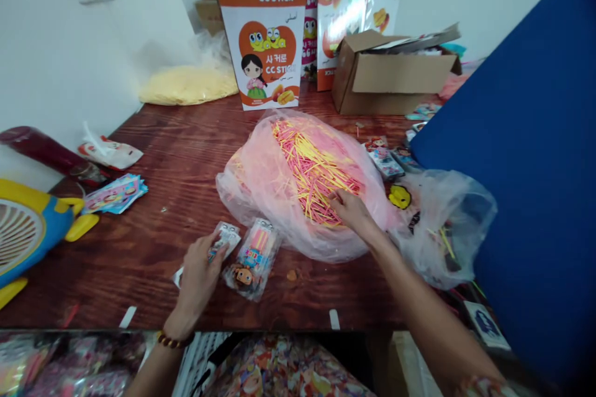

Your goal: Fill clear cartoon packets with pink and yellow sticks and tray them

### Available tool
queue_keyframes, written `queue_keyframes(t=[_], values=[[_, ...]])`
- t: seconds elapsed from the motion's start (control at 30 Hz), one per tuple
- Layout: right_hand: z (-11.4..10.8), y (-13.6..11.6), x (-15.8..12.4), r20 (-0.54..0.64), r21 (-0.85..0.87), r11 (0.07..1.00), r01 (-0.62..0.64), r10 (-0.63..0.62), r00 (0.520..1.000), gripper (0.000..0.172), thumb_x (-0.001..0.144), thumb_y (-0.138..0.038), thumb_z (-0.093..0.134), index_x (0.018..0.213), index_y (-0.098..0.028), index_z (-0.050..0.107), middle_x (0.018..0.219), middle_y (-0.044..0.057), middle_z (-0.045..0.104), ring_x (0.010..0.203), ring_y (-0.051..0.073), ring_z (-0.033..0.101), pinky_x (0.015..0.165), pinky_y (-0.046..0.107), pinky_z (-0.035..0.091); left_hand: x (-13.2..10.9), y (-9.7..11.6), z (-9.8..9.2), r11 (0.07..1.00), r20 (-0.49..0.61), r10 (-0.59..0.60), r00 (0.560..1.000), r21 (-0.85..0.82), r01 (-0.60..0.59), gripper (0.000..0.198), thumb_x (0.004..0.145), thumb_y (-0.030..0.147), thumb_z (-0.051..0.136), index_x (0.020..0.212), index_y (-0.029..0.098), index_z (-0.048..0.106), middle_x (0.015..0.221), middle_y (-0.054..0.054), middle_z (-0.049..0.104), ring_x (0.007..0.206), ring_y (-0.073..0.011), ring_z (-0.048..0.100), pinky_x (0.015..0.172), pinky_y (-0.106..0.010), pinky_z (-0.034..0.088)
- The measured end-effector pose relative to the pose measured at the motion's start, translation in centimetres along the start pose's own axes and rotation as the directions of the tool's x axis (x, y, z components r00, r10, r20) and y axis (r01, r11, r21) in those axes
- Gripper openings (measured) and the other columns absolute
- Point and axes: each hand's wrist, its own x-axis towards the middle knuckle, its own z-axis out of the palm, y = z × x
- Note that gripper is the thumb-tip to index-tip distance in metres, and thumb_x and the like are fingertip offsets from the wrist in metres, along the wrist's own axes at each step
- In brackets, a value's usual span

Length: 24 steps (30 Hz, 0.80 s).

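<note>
A large clear plastic bag (261, 180) lies on the table, its mouth spread around a heap of thin pink and yellow sticks (311, 167). My right hand (351, 211) is at the near right side of the heap, fingers pinched together on some sticks; how many is hidden. On the table to the left, my left hand (200, 263) has its fingers closed over a small printed plastic packet (226, 239). Part of another packet pokes out beneath that hand. Right beside it lies a clear packet (254, 257) with pink sticks and a cartoon figure inside.
Behind the bag stand a tall orange-and-white carton (267, 56) and an open cardboard box (395, 77). A crumpled clear bag (447, 223) sits at the right, by a blue panel (512, 105). At the left are printed packets (116, 193) and a yellow-and-blue fan (28, 229).
</note>
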Motion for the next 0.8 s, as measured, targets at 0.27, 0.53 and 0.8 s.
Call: queue_keyframes(t=[0.27, 0.53, 0.8], values=[[0.0, 0.8, 7.9, 0.066, -0.171, 0.984, 0.046, -0.035, 0.997, 0.027, 0.089, -0.025, 0.050, 0.104, -0.013, 0.069, 0.111, 0.014, 0.070, 0.100, 0.023, 0.063, 0.079, 0.028, 0.043, 2.6, -1.6, 0.1, 0.877, 0.109, -0.277, 0.955, 0.434, 0.205, 0.051, 0.091, 0.048, 0.044, 0.128, 0.016, 0.060, 0.126, -0.019, 0.058, 0.115, -0.0407, 0.052, 0.088, -0.053, 0.045], [1.3, -1.4, 9.8, 0.223, -0.300, 0.953, 0.035, 0.034, 0.974, 0.034, 0.086, -0.019, 0.053, 0.114, -0.010, 0.069, 0.121, 0.022, 0.068, 0.112, 0.031, 0.064, 0.088, 0.036, 0.048, 2.9, -1.8, 0.6, 0.912, 0.043, -0.244, 0.969, 0.350, 0.214, 0.042, 0.088, 0.045, 0.049, 0.119, 0.017, 0.057, 0.115, -0.015, 0.065, 0.112, -0.0361, 0.056, 0.089, -0.048, 0.043], [1.7, -0.2, 10.2, 0.229, -0.212, 0.977, -0.016, 0.066, 0.971, 0.031, 0.087, -0.011, 0.050, 0.111, -0.011, 0.069, 0.117, 0.020, 0.070, 0.111, 0.031, 0.066, 0.088, 0.037, 0.048, 3.6, -3.2, 0.1, 0.944, 0.011, -0.266, 0.964, 0.206, 0.258, 0.047, 0.082, 0.047, 0.050, 0.118, 0.018, 0.061, 0.103, -0.013, 0.072, 0.106, -0.0331, 0.064, 0.094, -0.047, 0.042]])
